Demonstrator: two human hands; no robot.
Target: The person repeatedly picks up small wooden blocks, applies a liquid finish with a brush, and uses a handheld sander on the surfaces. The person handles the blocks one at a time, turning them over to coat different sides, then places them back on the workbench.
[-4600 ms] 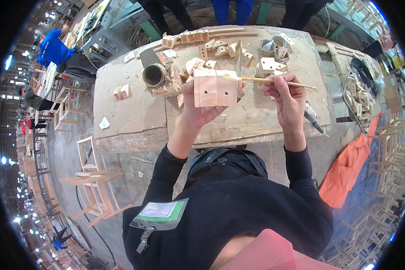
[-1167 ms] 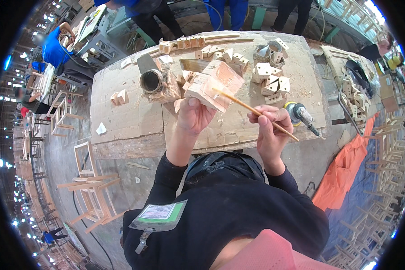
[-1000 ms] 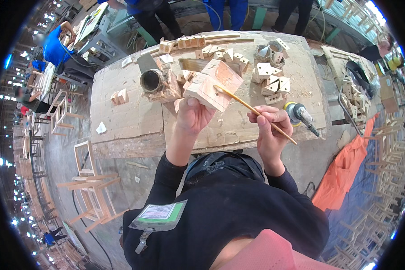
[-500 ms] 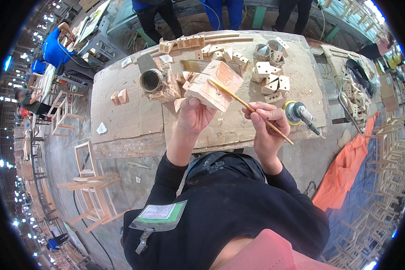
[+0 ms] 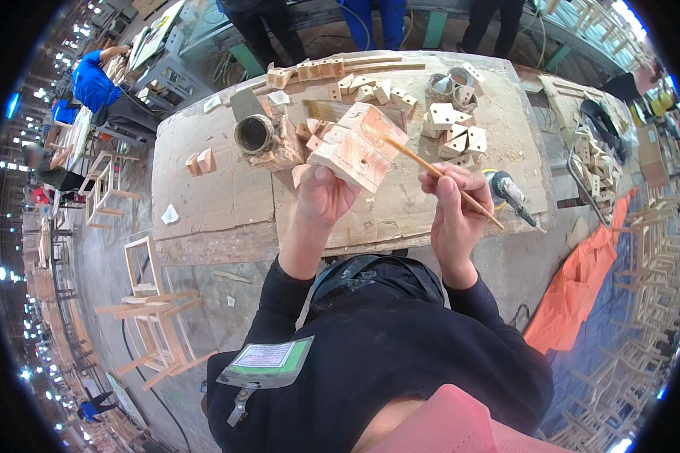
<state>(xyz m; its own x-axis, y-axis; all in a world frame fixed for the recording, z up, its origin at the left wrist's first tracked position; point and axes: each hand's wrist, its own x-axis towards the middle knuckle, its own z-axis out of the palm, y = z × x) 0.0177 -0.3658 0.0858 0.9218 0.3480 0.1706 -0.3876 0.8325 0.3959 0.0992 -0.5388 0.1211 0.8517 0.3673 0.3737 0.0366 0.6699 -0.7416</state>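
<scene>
My left hand (image 5: pixel 326 198) grips a pale wooden block (image 5: pixel 346 157) from below, holding it up over the workbench. The block has an angled shape and a small dark hole in its near face. In my right hand (image 5: pixel 459 205) is a thin wooden stick (image 5: pixel 423 164), pinched between thumb and fingers. Its far tip touches or nearly touches the block's upper right face, where the wood looks slightly darker. Behind the block, a dark can (image 5: pixel 254 134) stands on a crusted wooden base. Loose drilled wooden blocks (image 5: pixel 461 139) lie to the right.
The workbench (image 5: pixel 204 198) is covered with cardboard. A yellow-rimmed power sander (image 5: pixel 506 192) rests at its right edge. Two cans (image 5: pixel 440 87) stand at the back right. Chair frames (image 5: pixel 157 321) are on the floor at left, and an orange sheet (image 5: pixel 578 283) lies at right. Other people stand beyond the bench.
The stick's tip has moved right across the block, and my right hand has shifted slightly right with it. My left hand and the block have barely moved.
</scene>
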